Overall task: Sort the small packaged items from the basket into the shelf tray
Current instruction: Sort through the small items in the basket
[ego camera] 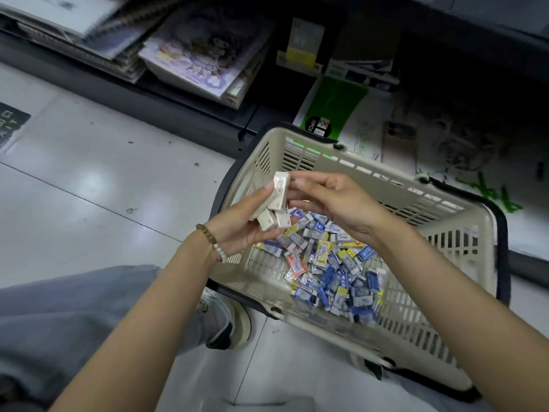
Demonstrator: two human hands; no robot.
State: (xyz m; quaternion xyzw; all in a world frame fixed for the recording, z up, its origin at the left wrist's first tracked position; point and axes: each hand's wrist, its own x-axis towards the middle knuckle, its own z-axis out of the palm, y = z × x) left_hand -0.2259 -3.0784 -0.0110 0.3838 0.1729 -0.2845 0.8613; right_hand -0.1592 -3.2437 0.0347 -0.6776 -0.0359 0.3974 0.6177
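left hand (240, 226) grip: four-plus white boxes (279, 197) | right hand (335, 200) grip: pinching top one | one basket (395, 188)

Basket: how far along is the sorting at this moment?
Looks early. Done: no placed item shows in this view. In hand: the left hand grips a few white packs above the basket, and the right hand pinches the topmost one. Left: a large pile of packaged items, blue, yellow and white, lies on the basket floor.
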